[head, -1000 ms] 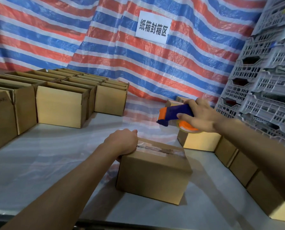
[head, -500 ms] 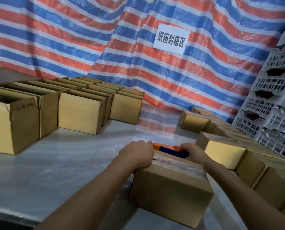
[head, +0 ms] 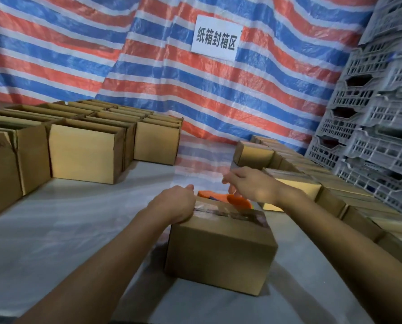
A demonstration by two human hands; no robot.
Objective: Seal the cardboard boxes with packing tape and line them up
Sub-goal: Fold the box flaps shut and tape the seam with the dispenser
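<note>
Visible body: 2 arms + 2 hands only; rest of the person out of frame.
L hand (head: pixel 174 204): bare. Seen from the back; knuckle line rounded; thumb tip (head: pixel 190 187) shows at far edge, other digits hidden behind the hand.
R hand (head: pixel 253 185): bare. Seen from the back; fingers (head: pixel 236 176) motion-blurred, nails not readable.
L forearm (head: pixel 115 260): bare from wrist to lower frame edge; looks wider nearer the lens; underside in shadow.
R forearm (head: pixel 335 230): bare from wrist to right frame edge; same widening; underside in shadow.
Clothing: can't tell; both arms are cut by the frame while bare.
Markings: can't tell; light dim, detail soft.
</note>
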